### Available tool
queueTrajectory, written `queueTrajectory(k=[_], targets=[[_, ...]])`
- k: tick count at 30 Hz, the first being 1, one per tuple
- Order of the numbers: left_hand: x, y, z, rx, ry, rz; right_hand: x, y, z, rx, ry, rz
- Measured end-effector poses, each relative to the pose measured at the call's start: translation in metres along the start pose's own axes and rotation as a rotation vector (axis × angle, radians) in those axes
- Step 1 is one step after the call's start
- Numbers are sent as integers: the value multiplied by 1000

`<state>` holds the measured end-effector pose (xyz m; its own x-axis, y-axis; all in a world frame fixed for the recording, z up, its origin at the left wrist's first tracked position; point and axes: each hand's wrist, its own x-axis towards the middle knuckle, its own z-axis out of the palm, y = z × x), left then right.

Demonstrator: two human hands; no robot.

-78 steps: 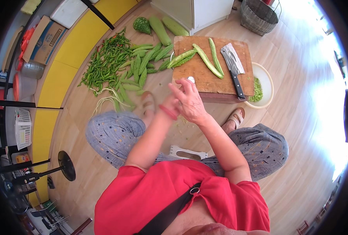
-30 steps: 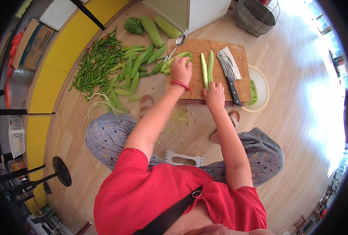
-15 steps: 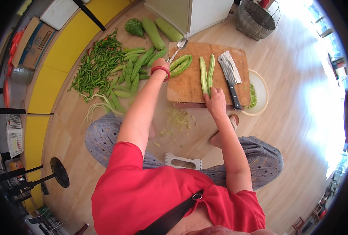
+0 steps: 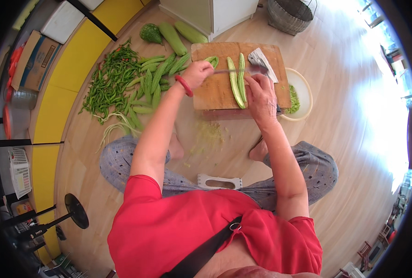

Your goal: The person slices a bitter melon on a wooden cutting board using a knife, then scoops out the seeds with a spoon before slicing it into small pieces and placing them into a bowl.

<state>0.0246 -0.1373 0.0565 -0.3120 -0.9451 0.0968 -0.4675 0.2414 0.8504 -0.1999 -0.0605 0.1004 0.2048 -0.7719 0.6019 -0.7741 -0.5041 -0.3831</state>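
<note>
A metal spoon [image 4: 233, 71] spans the space between my hands, level above the wooden cutting board [image 4: 210, 97]. Its handle is gripped in my left hand [image 4: 198, 75]. My right hand [image 4: 261, 97] has its fingers bent and closed at the bowl end, which is partly blurred. Two long bitter melon halves [image 4: 235, 83] lie side by side on the board under the spoon. Another hollowed bitter melon piece [image 4: 212, 60] shows just beyond my left hand, mostly covered by it. The cleaver [image 4: 264, 62] rests on the board's right side, its handle hidden by my right hand.
Green chilies [image 4: 111, 78], whole bitter melons [image 4: 157, 85] and long gourds [image 4: 172, 38] lie on the floor at left. A round basin [image 4: 303, 95] with green shreds sits right of the board. A woven basket [image 4: 289, 17] stands far right, a white stool [image 4: 220, 181] nearer me.
My left hand swung the spoon from pointing away to lying across the board. My right hand left the melon halves and moved up to the spoon's bowl. The whole view shifted slightly.
</note>
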Motion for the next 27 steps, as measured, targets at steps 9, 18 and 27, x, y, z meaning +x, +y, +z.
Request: queueTrajectory(k=[9, 18, 27], targets=[[-23, 24, 87, -138, -351, -86, -70, 10, 2, 142, -476, 495], [5, 25, 151, 69, 353, -580, -80, 50, 7, 198, -282, 791], [-8, -42, 125, 10, 235, -515, -73, 54, 11, 279, -211, 739]])
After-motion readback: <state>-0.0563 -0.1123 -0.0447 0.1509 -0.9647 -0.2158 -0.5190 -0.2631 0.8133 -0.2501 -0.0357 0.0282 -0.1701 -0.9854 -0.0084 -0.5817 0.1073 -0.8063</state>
